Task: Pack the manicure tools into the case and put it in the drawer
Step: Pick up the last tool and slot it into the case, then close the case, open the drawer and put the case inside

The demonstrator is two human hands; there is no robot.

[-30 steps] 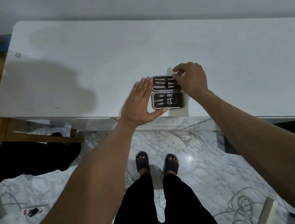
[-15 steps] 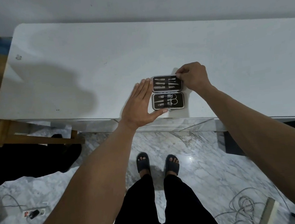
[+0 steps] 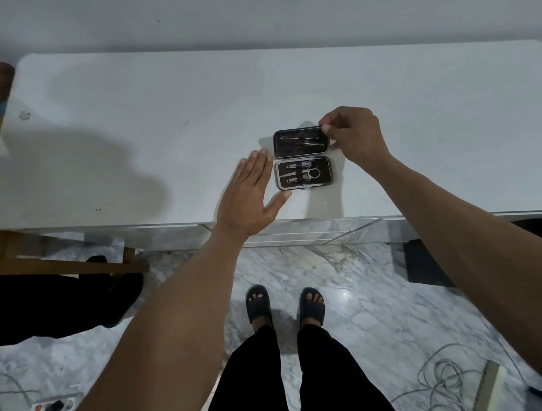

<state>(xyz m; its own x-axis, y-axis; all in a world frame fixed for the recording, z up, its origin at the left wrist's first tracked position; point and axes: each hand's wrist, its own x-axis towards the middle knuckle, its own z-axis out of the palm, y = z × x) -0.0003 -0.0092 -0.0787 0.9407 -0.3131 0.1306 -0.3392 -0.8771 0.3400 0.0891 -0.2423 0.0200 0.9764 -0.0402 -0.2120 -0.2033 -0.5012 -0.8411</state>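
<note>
I see a small black case with round corners lying open near the front edge of the smooth white table. Both flat halves hold thin shiny metal tools, tucked under dark straps. The left hand lies flat and open on the table, just left of the case, holding nothing. The right hand pinches the far half's right corner between thumb and fingers. Half a second ago that half lay flat; now it is tipped up a little.
</note>
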